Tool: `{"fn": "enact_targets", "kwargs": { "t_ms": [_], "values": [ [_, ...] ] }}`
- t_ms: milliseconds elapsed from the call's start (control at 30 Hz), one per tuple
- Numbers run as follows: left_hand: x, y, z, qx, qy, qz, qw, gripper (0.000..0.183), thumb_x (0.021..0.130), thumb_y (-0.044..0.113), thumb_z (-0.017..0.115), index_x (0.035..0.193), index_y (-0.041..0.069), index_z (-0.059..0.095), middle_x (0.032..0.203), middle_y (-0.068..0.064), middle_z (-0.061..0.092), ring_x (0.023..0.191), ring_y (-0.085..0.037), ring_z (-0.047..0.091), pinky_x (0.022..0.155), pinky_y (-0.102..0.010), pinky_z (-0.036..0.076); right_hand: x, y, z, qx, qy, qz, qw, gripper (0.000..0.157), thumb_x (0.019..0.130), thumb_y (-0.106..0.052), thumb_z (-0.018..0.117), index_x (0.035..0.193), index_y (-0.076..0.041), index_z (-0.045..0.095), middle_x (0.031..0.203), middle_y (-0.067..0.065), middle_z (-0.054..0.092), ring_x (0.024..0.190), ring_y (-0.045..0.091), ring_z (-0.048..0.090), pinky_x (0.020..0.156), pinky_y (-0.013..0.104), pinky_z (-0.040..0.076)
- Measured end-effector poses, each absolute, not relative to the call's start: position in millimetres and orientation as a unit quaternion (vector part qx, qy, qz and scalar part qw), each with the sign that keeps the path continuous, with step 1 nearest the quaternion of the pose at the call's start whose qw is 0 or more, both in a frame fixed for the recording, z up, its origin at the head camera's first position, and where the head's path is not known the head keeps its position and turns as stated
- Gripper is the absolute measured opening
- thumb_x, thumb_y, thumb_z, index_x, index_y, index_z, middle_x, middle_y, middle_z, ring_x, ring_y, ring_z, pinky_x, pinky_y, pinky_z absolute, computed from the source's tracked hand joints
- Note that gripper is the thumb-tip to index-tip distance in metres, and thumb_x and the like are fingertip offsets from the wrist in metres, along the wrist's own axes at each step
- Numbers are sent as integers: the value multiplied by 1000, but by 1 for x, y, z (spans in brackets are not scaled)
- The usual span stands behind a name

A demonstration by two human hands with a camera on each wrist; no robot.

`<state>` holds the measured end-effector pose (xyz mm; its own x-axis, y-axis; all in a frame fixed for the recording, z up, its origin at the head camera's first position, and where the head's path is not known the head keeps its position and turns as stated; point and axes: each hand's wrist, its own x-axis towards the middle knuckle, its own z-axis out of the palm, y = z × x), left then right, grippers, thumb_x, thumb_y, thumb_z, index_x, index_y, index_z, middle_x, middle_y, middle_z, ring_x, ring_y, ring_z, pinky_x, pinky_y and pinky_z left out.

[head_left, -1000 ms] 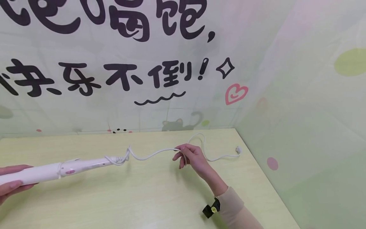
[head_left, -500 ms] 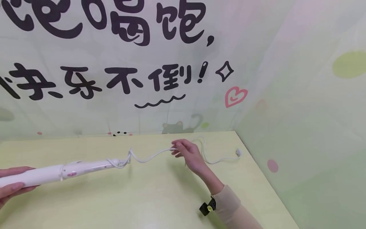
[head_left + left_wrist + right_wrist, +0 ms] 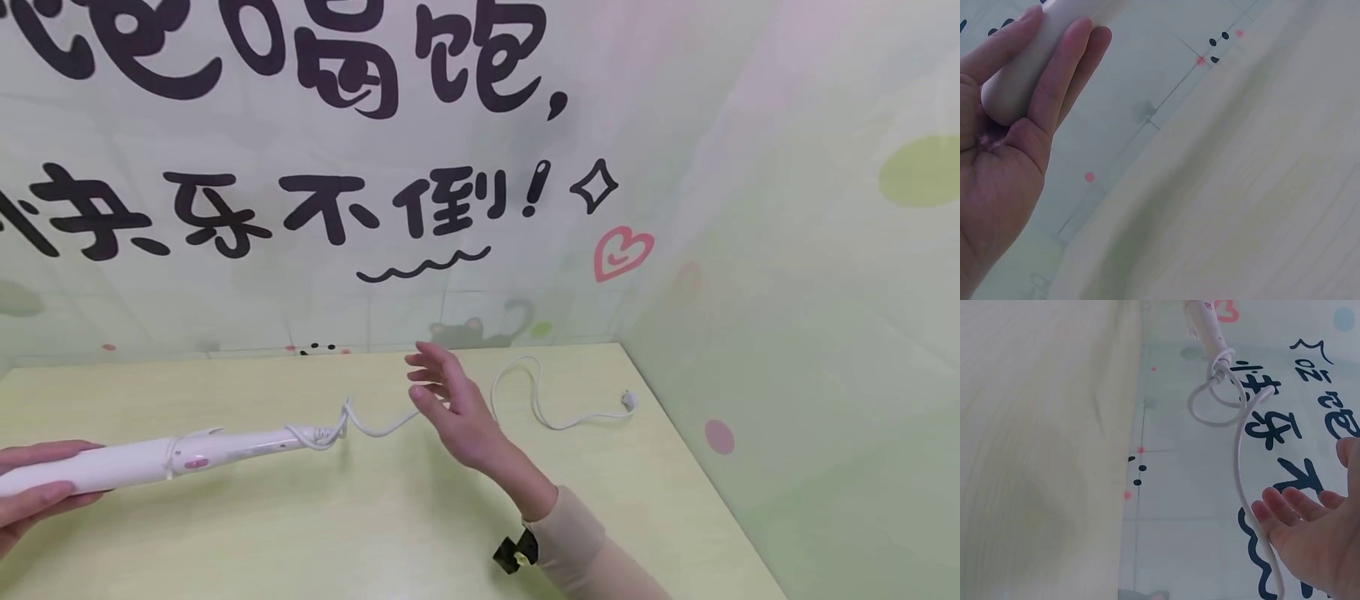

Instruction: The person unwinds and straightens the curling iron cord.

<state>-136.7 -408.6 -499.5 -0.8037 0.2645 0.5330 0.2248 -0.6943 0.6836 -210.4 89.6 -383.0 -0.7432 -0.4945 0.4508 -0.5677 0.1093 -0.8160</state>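
Note:
My left hand [image 3: 37, 504] grips the thick barrel of a white curling iron [image 3: 131, 464] at the left of the head view, holding it level above the table. The left wrist view shows fingers and thumb around its rounded end [image 3: 1013, 94]. A pink button sits on the slimmer handle, whose tail has the white cord [image 3: 384, 432] looped around it. The right hand [image 3: 468, 425] is raised over the table, fingers loosely extended. In the right wrist view the cord [image 3: 1239, 462] runs along the edge of that hand [image 3: 1319, 540]; whether it touches is unclear.
The cord's far part curves over the pale wooden table [image 3: 360, 533] to a white plug [image 3: 628, 402] near the right edge. Printed wall sheets stand behind the table and along its right side. A black device [image 3: 516, 552] is strapped at the right wrist.
The right hand has let the cord slip from its fingers, opened, and moved left toward the curling iron. The left hand keeps its grip on the iron, almost unmoved.

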Motion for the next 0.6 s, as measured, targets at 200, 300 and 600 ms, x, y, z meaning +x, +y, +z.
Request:
{"fn": "enact_targets", "kwargs": {
  "t_ms": [200,300,600],
  "values": [
    [-140,-410,-500,328,381,864,23,59,89,-39,18,134,-22,51,136,-30,59,116,-41,66,92,-50,55,-200,75,-386,383,-725,572,-9,53,106,-6,52,154,0,30,147,23,52,130,36,57,114,35,49],
    [-141,-408,-498,341,372,863,32,57,90,-38,17,135,-23,49,139,-31,57,119,-42,64,95,-51,54,-196,71,-390,382,-731,565,-22,54,106,-6,53,154,-2,29,143,23,56,128,31,60,112,33,51],
    [-142,-396,-492,362,379,852,-1,47,91,-37,25,133,-28,44,139,-35,54,123,-44,61,94,-54,53,-191,67,-396,393,-761,515,-39,51,107,-11,55,153,-6,34,119,17,73,108,13,69,92,20,54]
  ]
}}
